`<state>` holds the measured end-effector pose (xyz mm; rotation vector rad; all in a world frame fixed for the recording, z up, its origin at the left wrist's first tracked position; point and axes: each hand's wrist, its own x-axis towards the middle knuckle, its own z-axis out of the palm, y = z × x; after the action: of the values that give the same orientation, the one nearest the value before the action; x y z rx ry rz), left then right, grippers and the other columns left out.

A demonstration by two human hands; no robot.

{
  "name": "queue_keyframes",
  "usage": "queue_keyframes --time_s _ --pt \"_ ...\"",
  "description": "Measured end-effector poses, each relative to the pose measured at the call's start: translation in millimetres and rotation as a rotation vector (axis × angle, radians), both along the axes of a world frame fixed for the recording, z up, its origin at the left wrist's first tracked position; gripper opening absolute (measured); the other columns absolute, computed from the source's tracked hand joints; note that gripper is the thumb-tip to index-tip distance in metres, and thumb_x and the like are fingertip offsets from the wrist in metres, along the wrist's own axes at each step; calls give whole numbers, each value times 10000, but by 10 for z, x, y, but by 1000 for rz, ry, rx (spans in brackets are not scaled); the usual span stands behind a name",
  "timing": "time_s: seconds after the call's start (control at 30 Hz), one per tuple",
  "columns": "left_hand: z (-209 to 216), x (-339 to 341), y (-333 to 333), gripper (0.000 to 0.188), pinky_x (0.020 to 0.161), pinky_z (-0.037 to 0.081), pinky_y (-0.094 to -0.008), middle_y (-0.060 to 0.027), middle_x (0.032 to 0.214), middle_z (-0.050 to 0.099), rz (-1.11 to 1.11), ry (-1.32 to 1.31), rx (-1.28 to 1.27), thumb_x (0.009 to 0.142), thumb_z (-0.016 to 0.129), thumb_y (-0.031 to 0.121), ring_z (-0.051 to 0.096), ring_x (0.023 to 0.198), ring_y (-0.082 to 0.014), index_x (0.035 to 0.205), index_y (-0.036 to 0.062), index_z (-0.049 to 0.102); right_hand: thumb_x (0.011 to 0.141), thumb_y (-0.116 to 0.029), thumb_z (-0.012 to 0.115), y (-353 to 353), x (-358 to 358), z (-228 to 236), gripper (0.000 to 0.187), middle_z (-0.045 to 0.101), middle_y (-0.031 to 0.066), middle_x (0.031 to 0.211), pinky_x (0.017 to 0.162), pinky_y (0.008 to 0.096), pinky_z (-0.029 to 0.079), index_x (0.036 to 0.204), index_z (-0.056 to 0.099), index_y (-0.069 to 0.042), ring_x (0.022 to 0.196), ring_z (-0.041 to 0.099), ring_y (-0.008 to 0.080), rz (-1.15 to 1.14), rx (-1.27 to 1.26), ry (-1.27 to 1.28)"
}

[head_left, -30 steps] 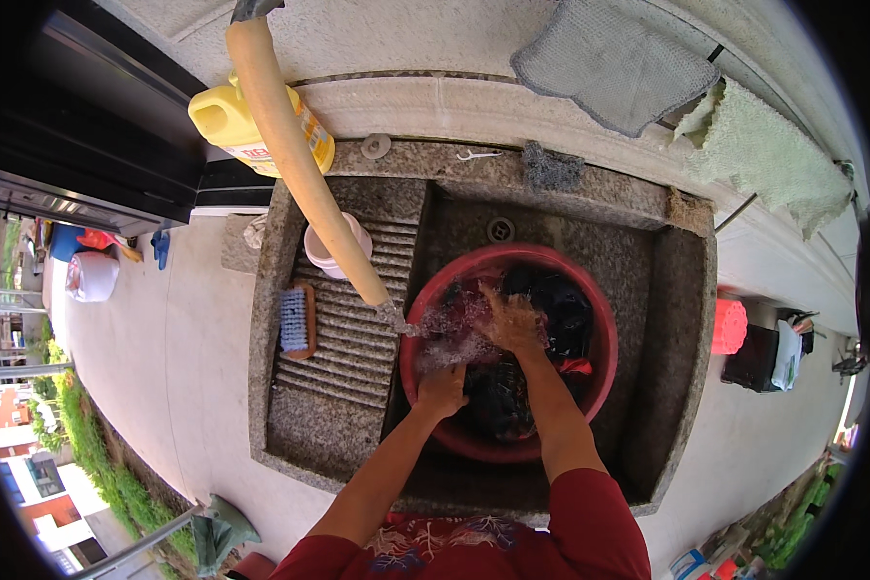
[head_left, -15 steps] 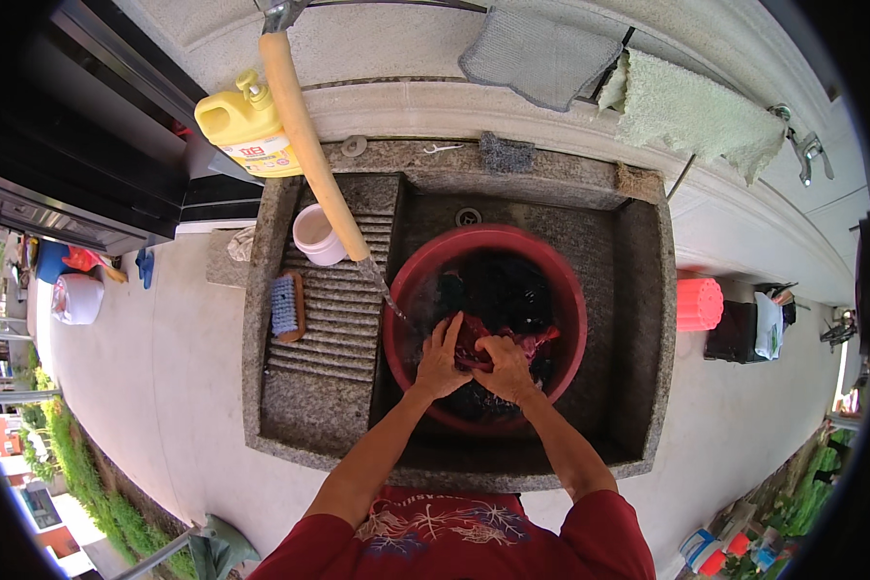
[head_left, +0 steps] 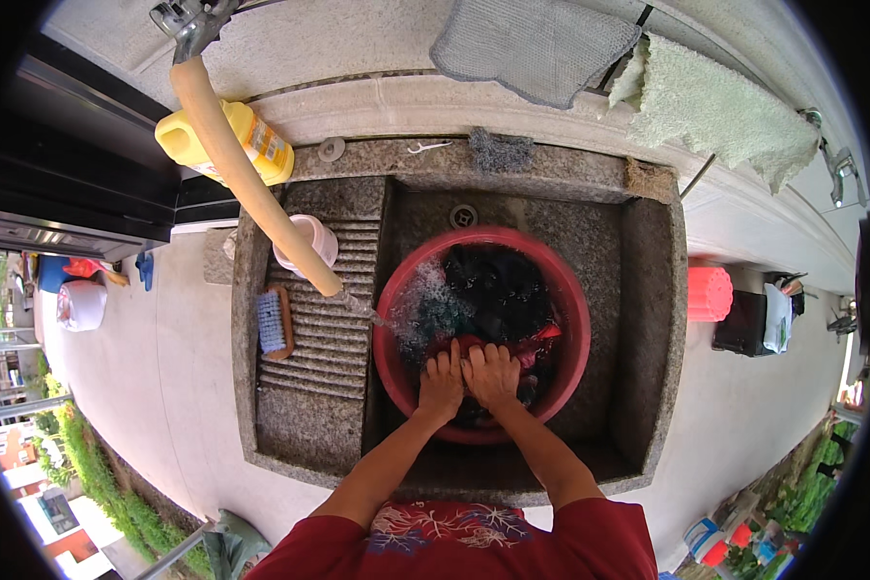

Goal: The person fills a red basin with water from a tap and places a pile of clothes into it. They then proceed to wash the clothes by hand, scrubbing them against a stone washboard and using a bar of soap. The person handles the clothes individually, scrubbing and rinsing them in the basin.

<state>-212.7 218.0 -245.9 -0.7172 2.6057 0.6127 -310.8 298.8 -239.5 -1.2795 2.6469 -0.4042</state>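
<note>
A round red basin (head_left: 579, 319) stands in a stone sink (head_left: 648, 425), holding water and soaked laundry. Dark clothes (head_left: 501, 285) fill its far side, and a red cloth (head_left: 527, 356) lies nearer to me. Side by side at the near half of the basin, my left hand (head_left: 441, 387) and my right hand (head_left: 491, 375) are closed on the red cloth, fingers curled down over it and thumbs close together. Their fingertips are partly hidden. From a tan hose (head_left: 251, 184) at the upper left, water (head_left: 360, 307) pours into the basin's left side, making bubbles.
On the ribbed washboard (head_left: 333, 343) left of the basin are a blue-bristled brush (head_left: 275, 322) and a pink-white tub (head_left: 316, 242). A yellow jug (head_left: 271, 150) stands behind the hose. A scouring pad (head_left: 500, 150) sits on the back ledge; cloths (head_left: 532, 48) hang above.
Both hands have drawn level, with the right hand shifting left and straightening. The hose appears farther left, and its water now splashes and foams in the basin. The view has shifted slightly.
</note>
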Motion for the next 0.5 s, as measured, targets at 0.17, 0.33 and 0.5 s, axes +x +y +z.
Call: queue_keyframes --time_s 0.17,0.33,0.5 --pt "-155 -165 -242 747 967 425 -475 -241 1382 305 144 -56 170 838 575 143 427 1162 -404 1451 31 163 867 -343 519 -406 -317 -270 242 627 101 847 672 478 487 964 594 -134 800 615 335 9 265 -285" --pt "-356 -336 -400 735 909 475 -449 -241 1374 330 176 9 130 843 621 201 478 1125 -408 1424 34 203 887 -351 464 -619 -693 -789 286 671 180 902 745 498 517 960 630 -130 892 648 351 160 361 -268" --pt "-192 -252 -353 597 844 500 -442 -183 1193 484 199 62 79 828 649 247 543 1036 -381 1302 57 341 896 -398 484 -591 -762 -722 320 661 203 910 783 498 499 951 627 -118 895 623 398 -74 53 -384"
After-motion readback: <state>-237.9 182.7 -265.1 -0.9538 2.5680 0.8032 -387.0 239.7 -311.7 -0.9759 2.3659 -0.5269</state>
